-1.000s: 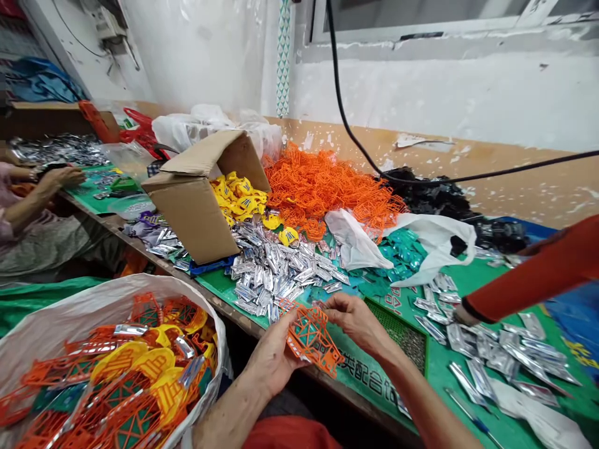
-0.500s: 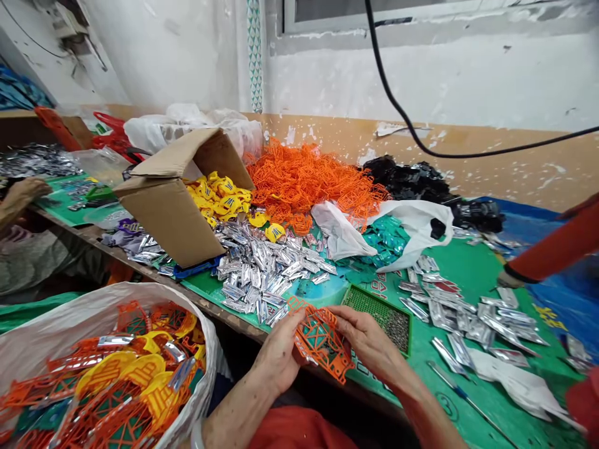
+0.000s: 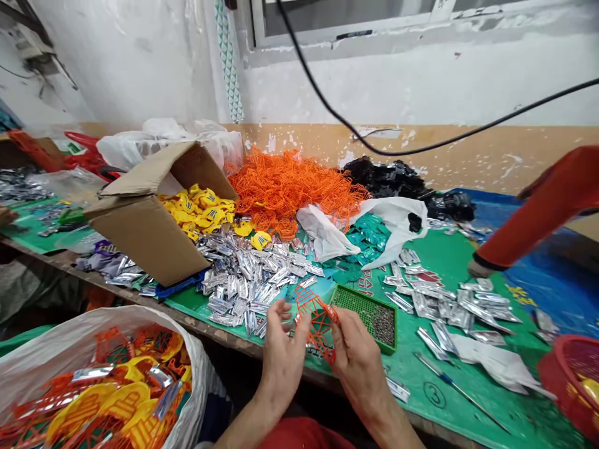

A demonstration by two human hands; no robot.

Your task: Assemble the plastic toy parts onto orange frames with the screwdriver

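Note:
An orange plastic lattice frame [image 3: 320, 325] is held up over the table's front edge, seen at a slant. My right hand [image 3: 358, 355] pinches it along its right side between thumb and fingers. Close by on the left is my left hand [image 3: 283, 349], its fingers parted and slightly curled. The left thumb lies against or just beside the frame; I cannot tell which. Behind my right hand stands a green mesh tray [image 3: 358, 298] with small metal pieces [image 3: 384, 324] at its right end. Silver strip-shaped pieces [image 3: 248, 274] are heaped beyond my left hand.
A white sack [image 3: 199, 355] of orange and yellow parts stands at lower left. A tilted cardboard box [image 3: 140, 234] spills yellow pieces [image 3: 201, 209] beside an orange frame pile [image 3: 290, 184]. A screwdriver-like rod [image 3: 461, 391], a red basket [image 3: 552, 374] and another person's orange sleeve [image 3: 538, 215] are at right.
The frame has turned from lying flat between both hands to a steeper slant in my right hand. My left fingers have loosened from it. The view has shifted right, bringing the red basket in.

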